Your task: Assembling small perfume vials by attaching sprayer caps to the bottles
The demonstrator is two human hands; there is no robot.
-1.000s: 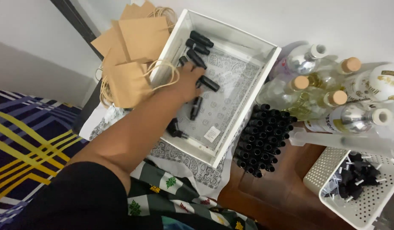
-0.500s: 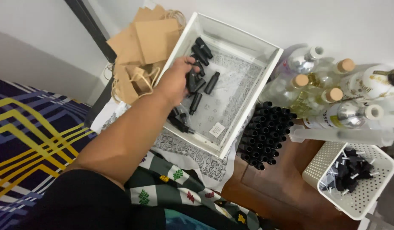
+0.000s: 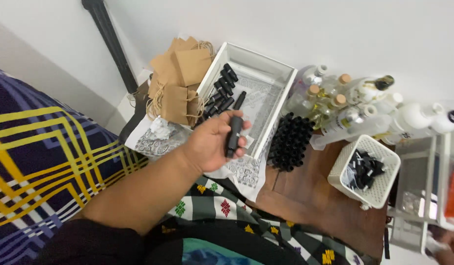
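Black bottle (image 3: 234, 130), white tray (image 3: 281, 105), brown paper bags (image 3: 180, 81), blue-and-yellow blanket (image 3: 45, 157), seemingly clear glass bottles (image 3: 330, 105).

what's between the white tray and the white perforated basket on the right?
In the head view, a packed cluster of upright black bottles stands on the brown table between the white tray and the white basket.

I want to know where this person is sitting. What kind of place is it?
Probably a room at home used for packing by hand: a patterned bedcover, a white tray of small black bottles, brown paper bags, and the left hand holding one black bottle.
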